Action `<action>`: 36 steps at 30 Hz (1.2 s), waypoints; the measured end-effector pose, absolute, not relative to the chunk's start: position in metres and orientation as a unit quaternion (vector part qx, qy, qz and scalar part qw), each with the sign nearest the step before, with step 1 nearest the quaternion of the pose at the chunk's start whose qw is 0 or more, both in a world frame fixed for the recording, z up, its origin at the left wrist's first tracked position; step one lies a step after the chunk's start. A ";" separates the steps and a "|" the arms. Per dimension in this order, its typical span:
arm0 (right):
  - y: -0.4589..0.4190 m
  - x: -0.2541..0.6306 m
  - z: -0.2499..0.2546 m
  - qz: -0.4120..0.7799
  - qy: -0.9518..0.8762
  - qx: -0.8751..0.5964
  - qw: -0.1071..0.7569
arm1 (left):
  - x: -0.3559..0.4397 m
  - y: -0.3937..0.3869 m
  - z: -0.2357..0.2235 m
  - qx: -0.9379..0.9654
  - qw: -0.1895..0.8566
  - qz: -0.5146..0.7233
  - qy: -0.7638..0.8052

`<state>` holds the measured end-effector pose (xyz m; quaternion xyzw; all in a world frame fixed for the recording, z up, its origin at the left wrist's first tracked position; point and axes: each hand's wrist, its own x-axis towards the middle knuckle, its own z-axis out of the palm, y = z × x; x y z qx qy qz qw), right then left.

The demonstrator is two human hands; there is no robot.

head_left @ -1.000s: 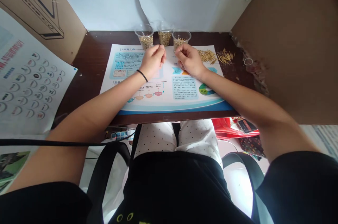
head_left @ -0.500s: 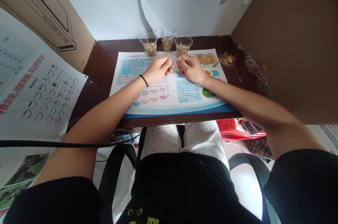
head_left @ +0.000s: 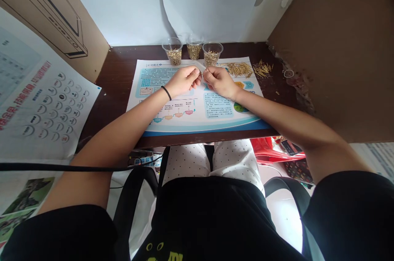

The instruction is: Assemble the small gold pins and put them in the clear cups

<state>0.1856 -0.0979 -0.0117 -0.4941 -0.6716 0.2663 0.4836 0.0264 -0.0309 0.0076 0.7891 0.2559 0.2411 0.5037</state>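
Note:
My left hand [head_left: 186, 80], with a black band at the wrist, is closed in a pinch above the printed sheet [head_left: 172, 127]. At its fingertips shows a small brass-coloured pin [head_left: 201, 73]. Close beside it, my right hand [head_left: 221, 82] is pinched too, its fingertips almost meeting the left ones; what it holds is too small to make out. A pale translucent strip [head_left: 200, 64] shows just behind the fingers. Beyond the hands stand three clear plastic cups, the left cup [head_left: 172, 43], middle cup [head_left: 194, 50] and right cup [head_left: 212, 48], each partly filled with small brass-coloured pieces.
Long brass-coloured pins [head_left: 240, 69] lie heaped on the sheet's right side, and more loose pins [head_left: 262, 69] lie on the dark table [head_left: 120, 64]. Cardboard panels [head_left: 335, 56] flank the table. A black cable [head_left: 61, 167] crosses over the left forearm.
The hands have come closer together, the right fingertips moving left towards the left ones. A brass-coloured bit now shows between them. The whole view has shifted slightly.

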 end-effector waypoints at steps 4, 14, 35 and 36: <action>-0.099 0.186 -0.010 0.270 -0.677 -0.488 0.480 | 0.026 -0.033 0.011 0.793 0.499 0.242 0.253; -0.101 0.186 -0.008 0.260 -0.694 -0.479 0.471 | 0.026 -0.034 0.012 0.802 0.488 0.239 0.246; -0.099 0.183 -0.008 0.146 -0.714 -0.526 0.439 | 0.027 -0.042 0.007 0.836 0.344 0.310 0.294; -0.099 0.182 -0.009 0.140 -0.712 -0.530 0.440 | 0.028 -0.043 0.006 0.836 0.342 0.312 0.295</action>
